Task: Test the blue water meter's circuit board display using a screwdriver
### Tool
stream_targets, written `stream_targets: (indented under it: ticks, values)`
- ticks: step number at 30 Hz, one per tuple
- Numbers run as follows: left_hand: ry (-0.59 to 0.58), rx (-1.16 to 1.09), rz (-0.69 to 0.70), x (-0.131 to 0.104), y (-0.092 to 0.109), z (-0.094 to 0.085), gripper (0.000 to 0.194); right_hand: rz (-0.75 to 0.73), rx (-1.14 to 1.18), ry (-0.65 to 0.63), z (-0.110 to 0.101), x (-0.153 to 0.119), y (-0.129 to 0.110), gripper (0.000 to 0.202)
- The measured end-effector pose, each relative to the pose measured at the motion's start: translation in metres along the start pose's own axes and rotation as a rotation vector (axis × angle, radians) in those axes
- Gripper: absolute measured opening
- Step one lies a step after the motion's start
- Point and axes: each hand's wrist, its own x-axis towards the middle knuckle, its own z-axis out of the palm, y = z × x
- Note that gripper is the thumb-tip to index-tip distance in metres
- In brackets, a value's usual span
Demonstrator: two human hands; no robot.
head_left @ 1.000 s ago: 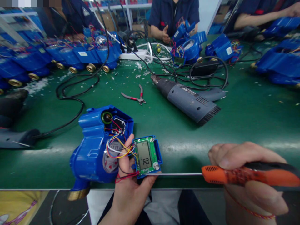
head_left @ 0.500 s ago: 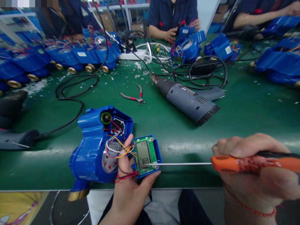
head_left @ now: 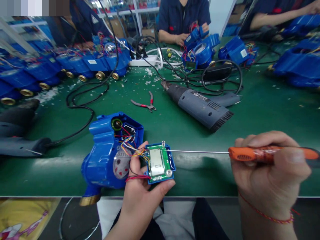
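My left hand (head_left: 141, 190) grips a green circuit board (head_left: 163, 156) with a small display, set in a blue housing. Colored wires run from it to the open blue meter (head_left: 102, 160), which lies just left of that hand near the table's front edge. In my right hand (head_left: 270, 170) is an orange screwdriver (head_left: 260, 154), held level. Its thin shaft points left and its tip is at the board's upper right side; whether it touches there I cannot tell.
Cutters (head_left: 149, 106) and a grey heat gun (head_left: 197, 105) lie beyond my hands. Another heat gun (head_left: 22, 146) rests at left. Blue meters (head_left: 75, 65), a white power strip (head_left: 145, 61) and cables (head_left: 222, 83) stand farther back. A person (head_left: 185, 20) works opposite.
The screwdriver has moved up, its tip going from the board's lower right to its upper right. The board has tilted slightly. The person opposite has raised a blue part.
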Motion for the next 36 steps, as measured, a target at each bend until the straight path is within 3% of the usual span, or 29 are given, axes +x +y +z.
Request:
stream_targets:
  ticks: [18, 23, 36]
  values:
    - [-0.166, 0.047, 0.079, 0.017, -0.006, -0.012, 0.080, 0.023, 0.125, -0.053, 0.000, 0.005, -0.002, 0.027]
    - [-0.223, 0.124, 0.051, 0.020, -0.006, -0.016, 0.088, 0.025, 0.108, -0.015, 0.001, 0.004, -0.002, 0.030]
    - [-0.256, 0.174, 0.027, 0.022, -0.005, -0.011, 0.079, 0.048, 0.069, 0.035, -0.002, 0.003, -0.002, 0.030]
